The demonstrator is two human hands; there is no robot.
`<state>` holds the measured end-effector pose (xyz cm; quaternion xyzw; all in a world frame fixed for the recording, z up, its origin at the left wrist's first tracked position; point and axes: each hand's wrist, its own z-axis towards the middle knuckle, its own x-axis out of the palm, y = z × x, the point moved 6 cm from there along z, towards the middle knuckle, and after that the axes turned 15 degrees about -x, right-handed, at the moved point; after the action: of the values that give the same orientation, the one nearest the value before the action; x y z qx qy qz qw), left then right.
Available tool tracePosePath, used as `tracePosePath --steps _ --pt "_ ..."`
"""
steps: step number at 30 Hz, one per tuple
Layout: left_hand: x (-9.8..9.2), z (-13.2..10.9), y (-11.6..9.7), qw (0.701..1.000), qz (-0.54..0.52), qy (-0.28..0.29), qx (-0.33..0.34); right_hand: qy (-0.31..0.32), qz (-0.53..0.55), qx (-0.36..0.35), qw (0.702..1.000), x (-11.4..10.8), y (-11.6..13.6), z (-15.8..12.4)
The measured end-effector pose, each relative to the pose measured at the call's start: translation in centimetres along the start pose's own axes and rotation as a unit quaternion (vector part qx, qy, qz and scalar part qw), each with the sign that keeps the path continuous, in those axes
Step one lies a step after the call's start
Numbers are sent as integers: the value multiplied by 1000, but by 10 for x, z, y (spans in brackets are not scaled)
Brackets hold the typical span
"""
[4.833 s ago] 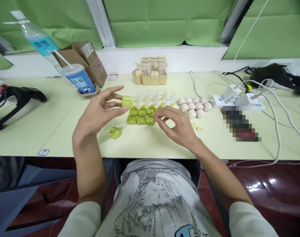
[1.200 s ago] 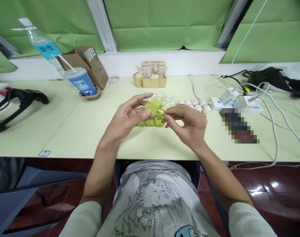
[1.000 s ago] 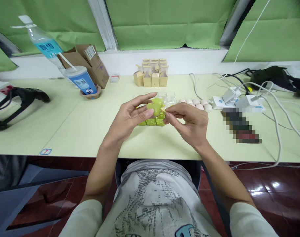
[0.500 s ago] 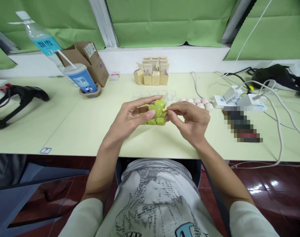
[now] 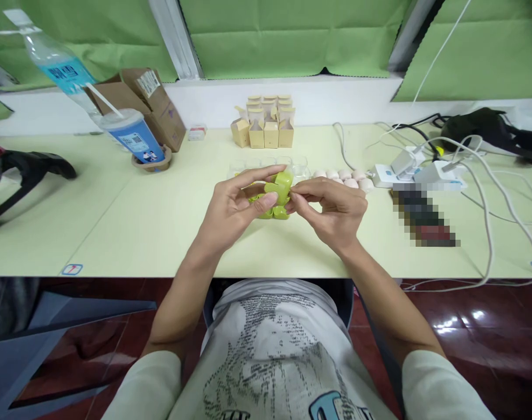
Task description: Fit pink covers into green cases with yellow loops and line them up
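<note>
My left hand (image 5: 231,204) grips a small bright-green box (image 5: 282,185) with a flap sticking out, thumb in front and fingers behind it. The fingers of my right hand (image 5: 331,211) are pinched at the box's right edge, where their tips hide what they press. Under my hands, on the table, several shiny green cups (image 5: 280,213) stand close together, partly covered. Behind them are clear plastic cups (image 5: 299,165), and to the right lies a cluster of pale pinkish round pieces (image 5: 351,182).
Small tan boxes (image 5: 271,135) with raised lids stand at the back. At left are a blue cup (image 5: 137,140), a tilted bottle (image 5: 58,67) and a cardboard carton (image 5: 161,114). A power strip (image 5: 386,176) and cables (image 5: 485,233) spread over the right side of the table (image 5: 152,233).
A pale bit at the box's right side, seen earlier near my right fingertips, is now hidden. My right fingers sit closer against the box. The camera view has shifted slightly.
</note>
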<state>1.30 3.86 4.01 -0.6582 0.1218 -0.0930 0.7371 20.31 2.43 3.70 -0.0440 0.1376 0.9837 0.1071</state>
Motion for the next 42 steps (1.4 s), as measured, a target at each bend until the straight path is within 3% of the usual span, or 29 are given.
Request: tracePosePath --steps 7,15,19,27,31,34,37,40,42 --pt "-6 1 0 998 38 39 -21 42 143 115 982 5 -25 -7" --pt "-4 13 17 991 4 69 -113 186 123 127 966 7 -35 -7" --pt "-4 15 23 989 22 51 -137 210 138 174 952 21 -32 -14" --pt "-7 17 18 989 20 28 -146 153 174 236 944 30 -27 -19" --pt "-7 16 15 986 4 37 -160 147 172 235 945 28 -27 -19" --pt "-7 14 13 986 -4 38 -164 107 181 247 946 24 -31 -17" --pt "-10 14 13 986 -1 30 -166 69 233 299 923 24 -39 -19" --pt "-12 15 14 985 6 31 -170 70 296 355 884 22 -45 -20" --pt "-15 15 15 984 17 28 -174 62 275 360 889 9 -48 -16"
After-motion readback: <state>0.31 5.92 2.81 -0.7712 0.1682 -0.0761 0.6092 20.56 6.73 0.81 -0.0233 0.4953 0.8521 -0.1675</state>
